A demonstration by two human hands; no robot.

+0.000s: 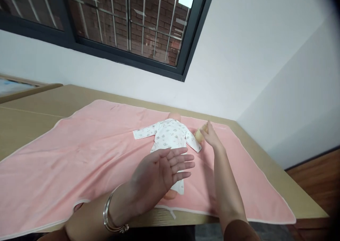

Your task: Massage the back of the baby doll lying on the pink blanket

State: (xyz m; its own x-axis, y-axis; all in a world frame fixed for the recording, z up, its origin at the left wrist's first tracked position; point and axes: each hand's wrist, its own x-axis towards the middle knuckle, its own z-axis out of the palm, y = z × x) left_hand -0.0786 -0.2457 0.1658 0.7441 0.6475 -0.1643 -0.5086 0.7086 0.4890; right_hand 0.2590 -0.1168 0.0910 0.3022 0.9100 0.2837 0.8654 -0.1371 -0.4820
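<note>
Right hand (211, 136) clasps a yellow container (199, 136) beside the doll's (170, 136) sleeve; left hand (162, 168), open, empty, overlaps the doll's lengthwise body.

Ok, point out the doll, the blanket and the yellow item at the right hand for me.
Doll (170, 136): head view, on its clothed torso.
Blanket (92, 140): head view, on its bare left part.
Yellow item (199, 135): head view, on its uncovered side.

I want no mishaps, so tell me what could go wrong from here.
The yellow object in the right hand could nudge the nearby white sleeve. The bracelet behind the left hand might snag the outfit. Tugging the creased pink blanket may shift the doll.
</note>
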